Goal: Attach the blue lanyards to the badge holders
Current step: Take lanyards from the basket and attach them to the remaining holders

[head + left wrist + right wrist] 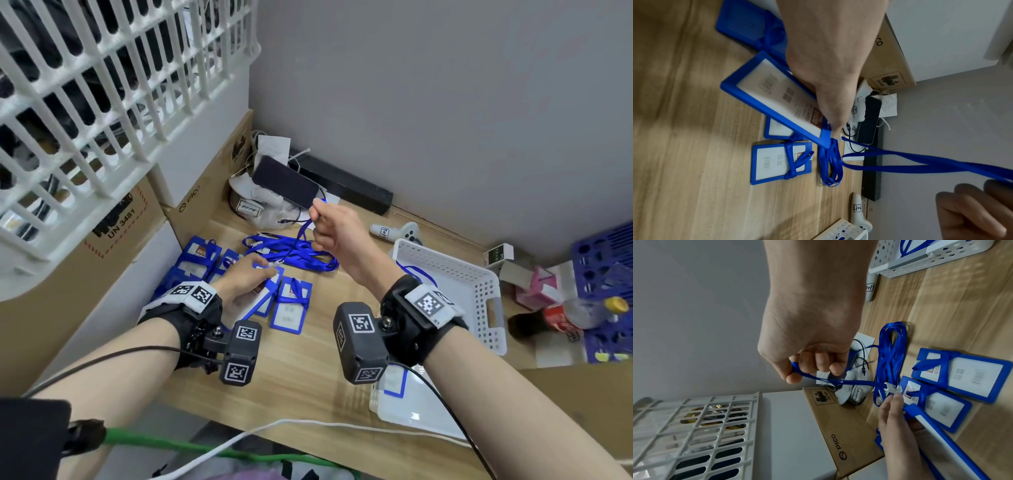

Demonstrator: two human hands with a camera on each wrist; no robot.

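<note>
**Lanyard pulled taut between two hands over the badge pile**

Head view: the right hand [337, 233] was raised above the wooden table [308, 370], its fingers curled round a blue lanyard [303, 230] that ran down to the left hand [245, 284]. The left hand gripped a blue badge holder [262, 301] low over the table. More badge holders [291, 310] lay beside it, and a heap of loose lanyards [291, 251] lay just beyond. A white basket [455, 284] stood to the right, a black phone [286, 181] near the wall.

Left wrist view: the left hand [828, 68] held the badge holder [764, 91] tilted, thumb and fingers pinched at its top corner. The lanyard [920, 160] stretched from that corner toward the right hand [972, 211].

Right wrist view: the right hand [809, 331] was fisted round the lanyard [838, 381], which led to a pale clip [892, 388] at the left fingertips [895, 400]. A cardboard box [842, 431] stood against the wall.
</note>
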